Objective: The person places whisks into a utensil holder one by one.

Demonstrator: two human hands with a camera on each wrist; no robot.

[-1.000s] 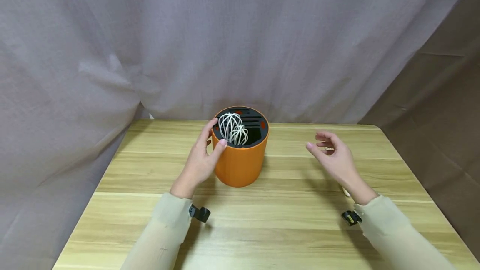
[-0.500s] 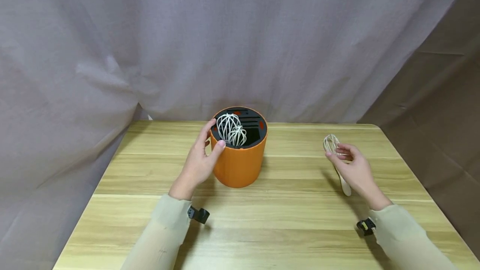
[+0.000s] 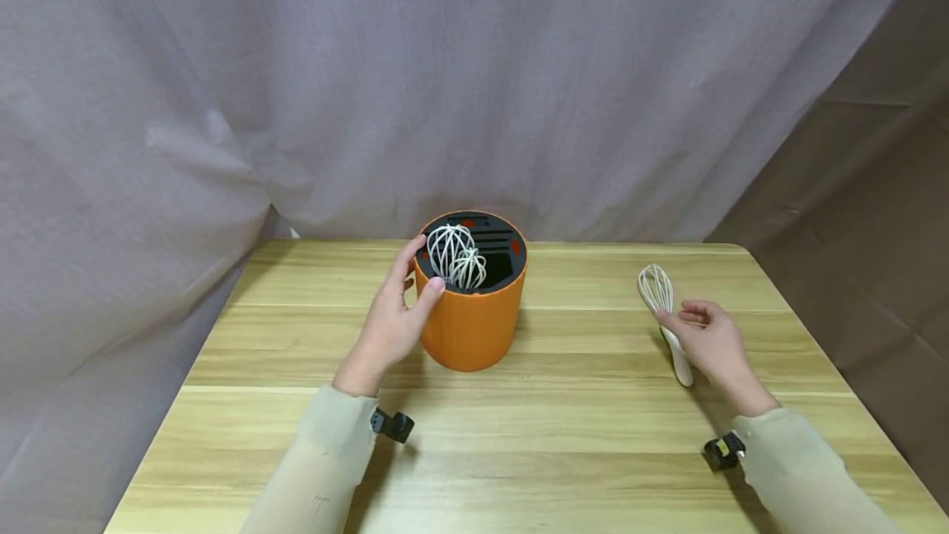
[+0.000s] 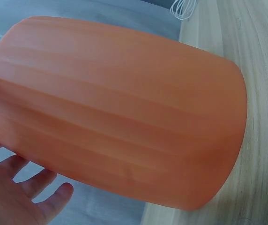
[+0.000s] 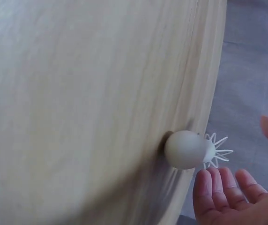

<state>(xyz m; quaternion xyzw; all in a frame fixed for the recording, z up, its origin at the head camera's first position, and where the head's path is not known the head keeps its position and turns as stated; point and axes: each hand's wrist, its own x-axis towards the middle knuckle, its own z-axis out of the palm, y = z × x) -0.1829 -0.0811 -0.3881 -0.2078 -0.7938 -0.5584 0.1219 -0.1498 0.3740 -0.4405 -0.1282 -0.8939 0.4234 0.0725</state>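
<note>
In the head view an orange utensil holder [image 3: 474, 324] with a black slotted top stands on the wooden table. Two white whisks [image 3: 449, 252] poke up out of it, wire ends on top. My left hand [image 3: 391, 316] grips the holder's upper left side, thumb at the front rim and index finger at the left rim. To the right, a third white whisk [image 3: 656, 288] lies on the table, wires pointing away from me. Beside its handle hovers my right hand [image 3: 708, 344]. In the right wrist view its fingers [image 5: 227, 192] and thumb are spread apart, next to the handle's rounded end [image 5: 185, 150].
The wooden table [image 3: 578, 452] reaches back to a grey curtain [image 3: 474, 89] just behind the holder. A brown cloth [image 3: 890, 270] hangs along the right side. Small black cameras [image 3: 393, 425] are strapped at both wrists.
My right hand has moved right and toward me, from above the whisk's wire end to beside its handle, uncovering the whisk. The left hand has stayed on the holder.
</note>
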